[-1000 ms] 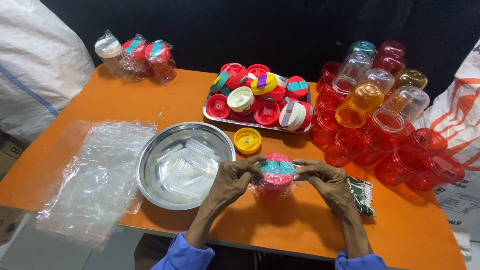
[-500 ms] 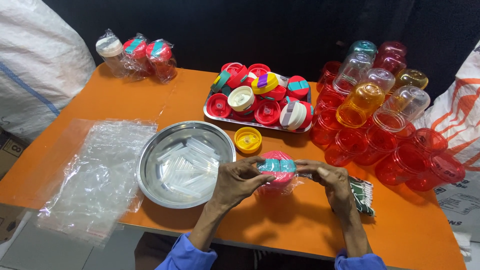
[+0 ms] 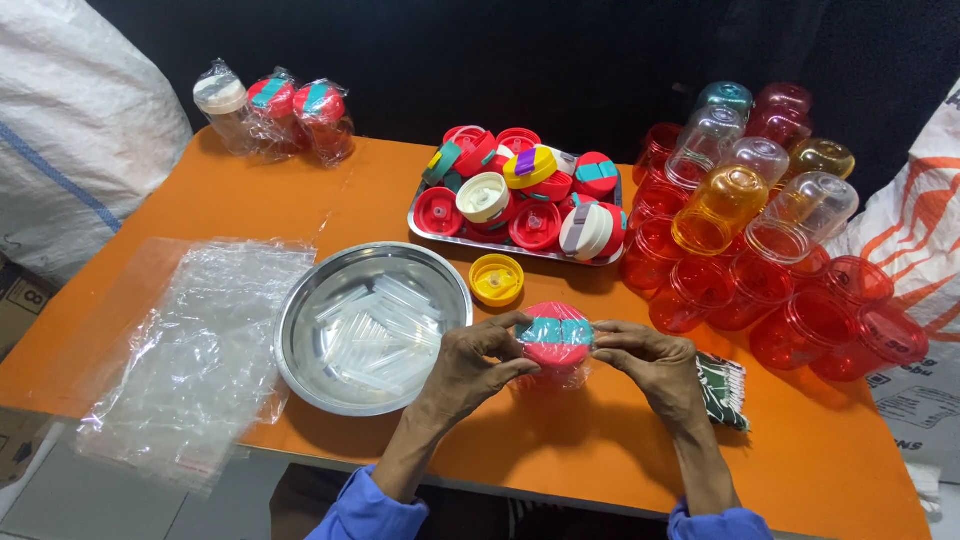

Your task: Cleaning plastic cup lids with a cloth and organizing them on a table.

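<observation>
Fingertips of left hand and right hand pinch bagged red cup.

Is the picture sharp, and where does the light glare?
Head view: sharp on both hands, left hand and right hand, around the red lid; glare on the steel bowl and plastic bags; background dark; edges slightly bowed.

Three bagged bottles stand far left, one white-capped, two red-capped. One steel bowl sits near centre, one yellow lid beside it. One tray holds roughly a dozen lids. One stack of clear bags lies left.
</observation>
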